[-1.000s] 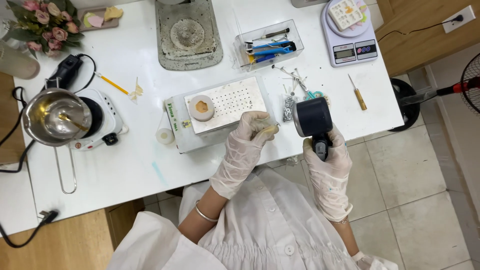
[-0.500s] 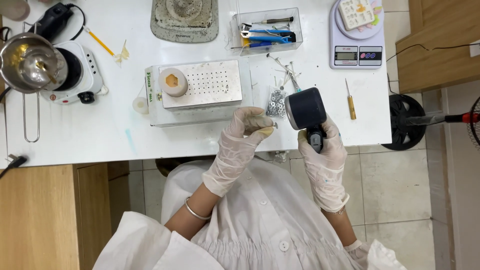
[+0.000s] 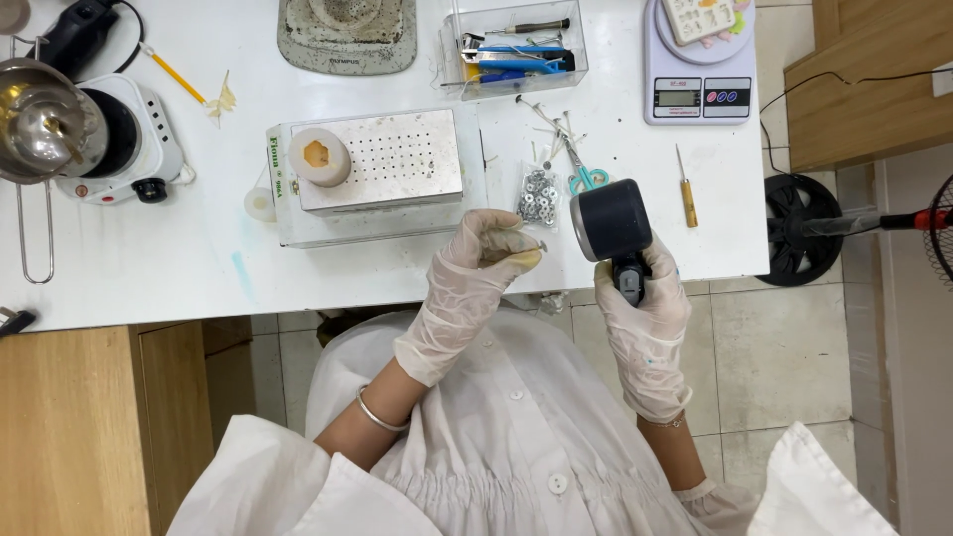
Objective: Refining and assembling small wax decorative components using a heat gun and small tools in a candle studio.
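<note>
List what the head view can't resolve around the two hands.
- Small yellowish piece in the left hand: mostly covered by gloved fingers, kind unclear.
- Black tool in the right hand: handle wrapped by the grip.
- Bag of small metal parts: too small to identify.
- Metal pot: cut by the left edge.

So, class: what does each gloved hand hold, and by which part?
The right hand grips a dark heat gun by its handle, barrel up. The left hand pinches a small yellowish piece in its fingertips; what it is cannot be told.
</note>
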